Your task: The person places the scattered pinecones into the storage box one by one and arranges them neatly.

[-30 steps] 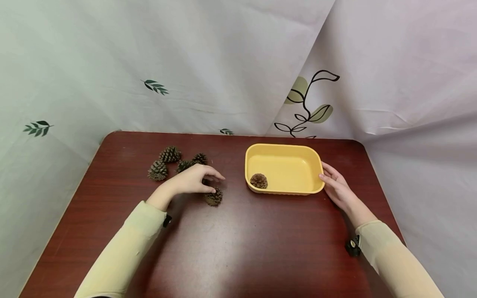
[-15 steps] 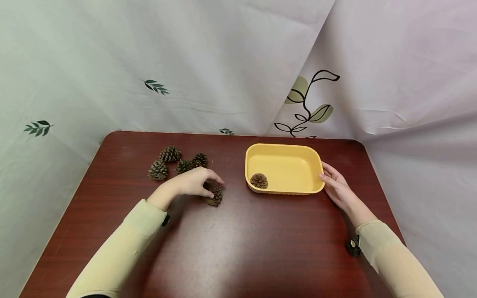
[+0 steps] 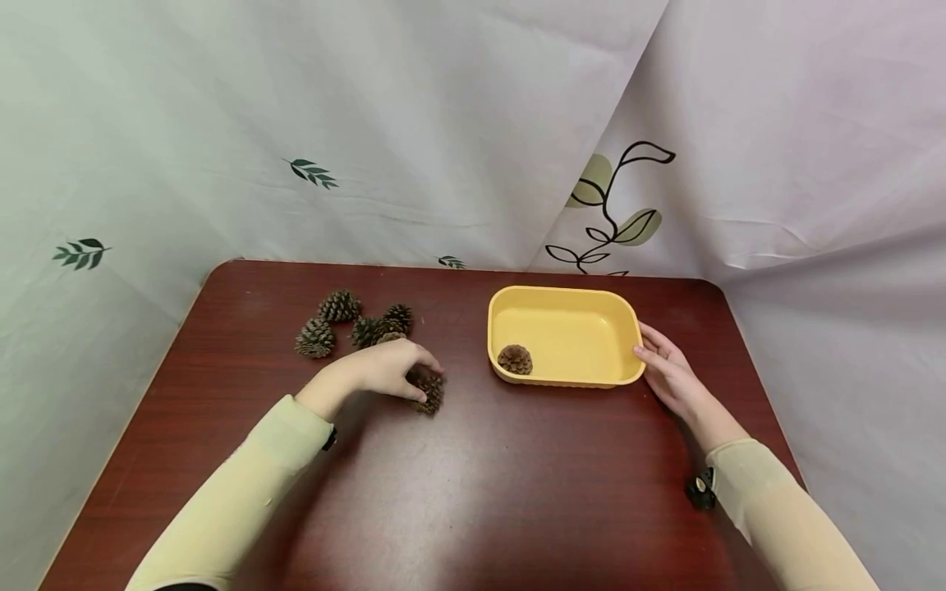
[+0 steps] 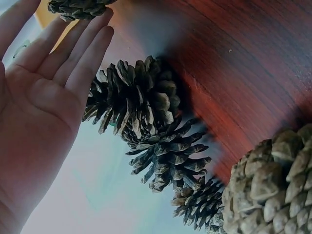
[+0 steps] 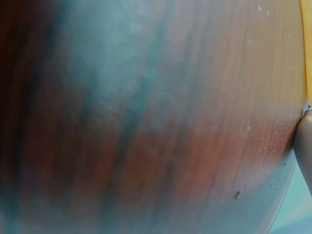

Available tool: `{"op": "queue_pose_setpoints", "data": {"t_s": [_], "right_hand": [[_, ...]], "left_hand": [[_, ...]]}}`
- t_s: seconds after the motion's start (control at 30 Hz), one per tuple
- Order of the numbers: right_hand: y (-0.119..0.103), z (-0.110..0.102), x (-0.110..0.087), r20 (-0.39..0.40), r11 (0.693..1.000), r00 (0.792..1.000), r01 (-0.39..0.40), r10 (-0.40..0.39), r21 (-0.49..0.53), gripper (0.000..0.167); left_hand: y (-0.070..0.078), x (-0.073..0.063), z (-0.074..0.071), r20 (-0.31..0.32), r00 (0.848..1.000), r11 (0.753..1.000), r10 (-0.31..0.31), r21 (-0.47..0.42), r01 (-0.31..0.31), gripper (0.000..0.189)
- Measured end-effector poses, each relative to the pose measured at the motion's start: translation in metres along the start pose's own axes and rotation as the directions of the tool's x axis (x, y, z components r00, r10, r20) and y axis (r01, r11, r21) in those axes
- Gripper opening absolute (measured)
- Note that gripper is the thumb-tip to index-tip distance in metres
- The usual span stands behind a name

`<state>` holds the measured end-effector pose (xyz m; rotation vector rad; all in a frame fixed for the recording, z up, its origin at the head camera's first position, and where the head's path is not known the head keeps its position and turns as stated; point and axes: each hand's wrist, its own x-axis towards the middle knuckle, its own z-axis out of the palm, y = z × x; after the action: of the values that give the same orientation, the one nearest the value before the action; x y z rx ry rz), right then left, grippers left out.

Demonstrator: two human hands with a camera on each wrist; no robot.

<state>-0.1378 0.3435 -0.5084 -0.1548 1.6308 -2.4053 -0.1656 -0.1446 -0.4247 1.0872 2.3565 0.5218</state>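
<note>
In the head view, my left hand (image 3: 388, 369) has its thumb and fingers around a brown pine cone (image 3: 430, 396) on the table. The left wrist view shows that pine cone (image 4: 80, 7) at the fingertips, partly cut off by the frame. My right hand (image 3: 671, 373) grips the right end of a yellow plastic basin (image 3: 565, 383), thumb at the rim and fingers along the outer wall. One pine cone (image 3: 515, 359) lies inside the basin, in its near left corner. In the right wrist view, only a fingertip (image 5: 304, 141) shows beside the yellow edge.
Several more pine cones lie behind and left of my left hand, among them one at the back (image 3: 340, 305), one at the far left (image 3: 315, 338) and one nearer the middle (image 3: 398, 317). A pale curtain (image 3: 414, 148) hangs behind the dark red table (image 3: 502, 492).
My left hand has come down slightly, and its fingers have drawn in around the pine cone. The right hand and the basin have stayed in place.
</note>
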Motion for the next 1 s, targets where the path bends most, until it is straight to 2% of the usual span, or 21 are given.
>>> {"op": "queue_pose_setpoints", "data": {"t_s": [0.13, 0.33, 0.53, 0.67, 0.77, 0.87, 1.0], "right_hand": [[0.000, 0.001, -0.001, -0.006, 1.000, 1.000, 0.000, 0.000, 0.002, 0.043], [0.000, 0.003, -0.002, -0.011, 1.000, 1.000, -0.003, 0.003, 0.005, 0.043], [-0.001, 0.004, -0.003, -0.017, 1.000, 1.000, -0.005, 0.005, -0.002, 0.043], [-0.001, 0.004, -0.003, -0.014, 1.000, 1.000, -0.006, 0.006, 0.005, 0.042], [-0.001, 0.003, -0.002, -0.010, 1.000, 1.000, -0.005, 0.005, 0.010, 0.042], [-0.001, 0.003, -0.002, -0.010, 1.000, 1.000, -0.005, 0.005, 0.006, 0.043], [-0.002, 0.003, -0.001, -0.007, 1.000, 1.000, -0.007, 0.007, 0.001, 0.044]], "left_hand": [[-0.002, 0.001, 0.002, 0.025, 1.000, 1.000, -0.015, -0.016, 0.015, 0.044], [-0.009, 0.003, 0.007, 0.062, 0.998, 0.996, -0.022, -0.085, 0.027, 0.042], [-0.011, 0.002, 0.011, 0.031, 0.999, 0.993, -0.022, -0.116, 0.025, 0.040], [-0.013, 0.001, 0.013, -0.012, 1.000, 0.993, -0.009, -0.119, 0.007, 0.042], [-0.016, 0.001, 0.015, -0.074, 0.997, 0.994, 0.016, -0.102, -0.024, 0.043], [-0.022, 0.002, 0.018, -0.159, 0.984, 0.995, 0.075, -0.059, -0.086, 0.044], [-0.021, 0.003, 0.017, -0.240, 0.966, 0.993, 0.098, -0.048, -0.113, 0.046]]}}
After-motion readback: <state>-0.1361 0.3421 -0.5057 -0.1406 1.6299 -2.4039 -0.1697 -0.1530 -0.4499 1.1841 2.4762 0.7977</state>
